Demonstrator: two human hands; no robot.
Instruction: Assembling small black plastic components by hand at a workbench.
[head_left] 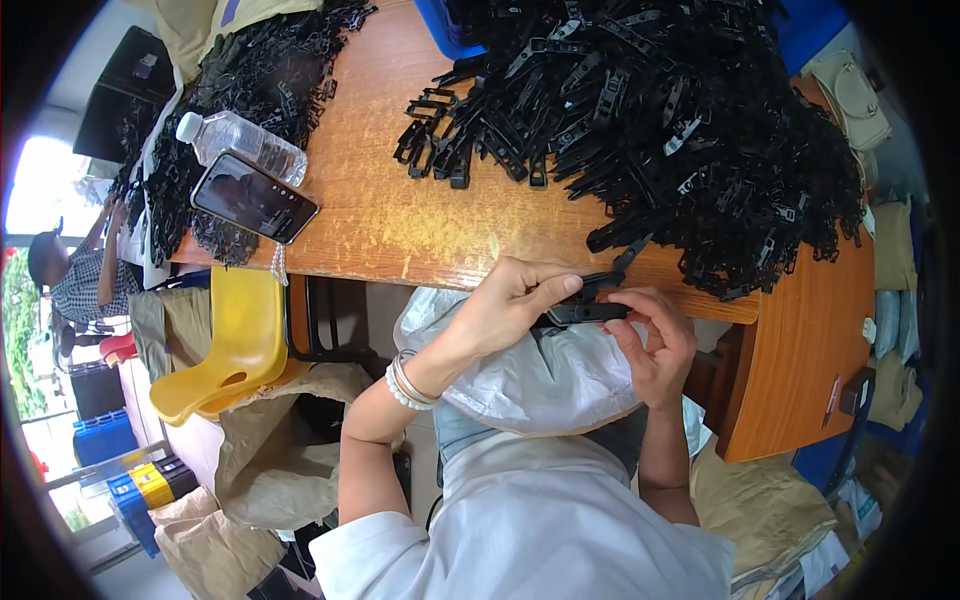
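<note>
Pieces pinched over the lap, little margin for a slip

I judge a dropped part as the main hazard from my remote seat: the black plastic pieces (585,314) sit just beyond the front edge of the wooden table (360,150), above the white sack (570,390) on the lap. A loose pinch could send one into its folds or down to the floor (small, dark things vanish quickly there). The heaped pile of black clips (690,130) also comes near the table's front edge; a sweep of the right forearm could drag some over. The bracelets (408,383) on the left wrist might catch on the sack.

As for pose, I see the left hand (508,305) reaching in from the lower left, elbow bent outward, thumb and fingers squeezing the pieces' left end. The right hand (663,355) rises nearly straight up, fingers curled, apparently pinching the right end between thumb and fingertips; I cannot tell how firmly.
</note>
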